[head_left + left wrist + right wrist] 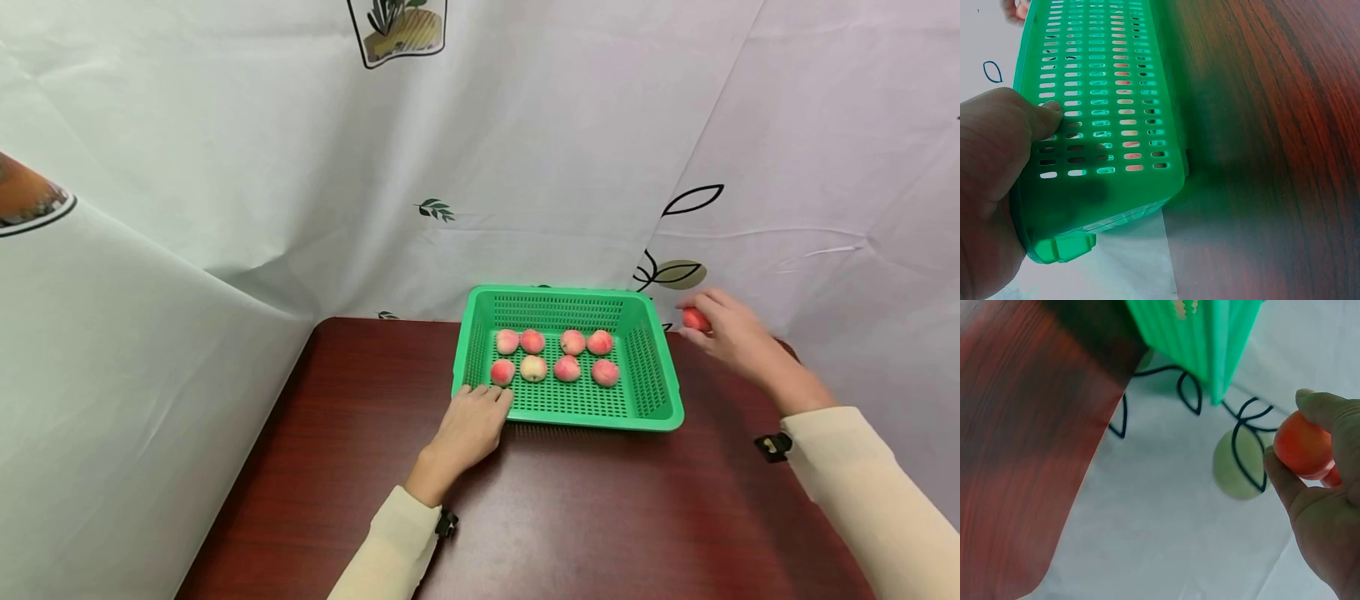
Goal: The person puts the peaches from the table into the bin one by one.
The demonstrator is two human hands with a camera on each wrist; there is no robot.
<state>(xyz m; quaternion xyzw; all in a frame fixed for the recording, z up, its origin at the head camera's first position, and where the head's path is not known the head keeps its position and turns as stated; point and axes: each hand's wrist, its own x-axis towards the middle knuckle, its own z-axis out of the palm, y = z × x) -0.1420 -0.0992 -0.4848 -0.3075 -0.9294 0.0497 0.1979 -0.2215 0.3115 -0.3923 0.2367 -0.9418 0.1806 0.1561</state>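
Note:
A green plastic basket (525, 417) with slotted walls stands on the table, holding several pink-red peaches (567, 368) in two loose rows. At its near left corner my left hand (468, 425) grips the rim, fingers over the edge; in the left wrist view the thumb (1050, 115) presses the outer wall. My right hand (731, 333) is raised just right of the basket, pinching a red peach (1302, 447) between thumb and fingers. That peach is apart from the basket. Part of it is hidden by the hand in the head view.
The dark red-brown wooden table (570, 508) runs back to a white cloth (570, 125) printed with leaves. The basket's far side is close to this cloth. More cloth hangs on the left and right. Black wrist devices (772, 447) sit at both sleeves.

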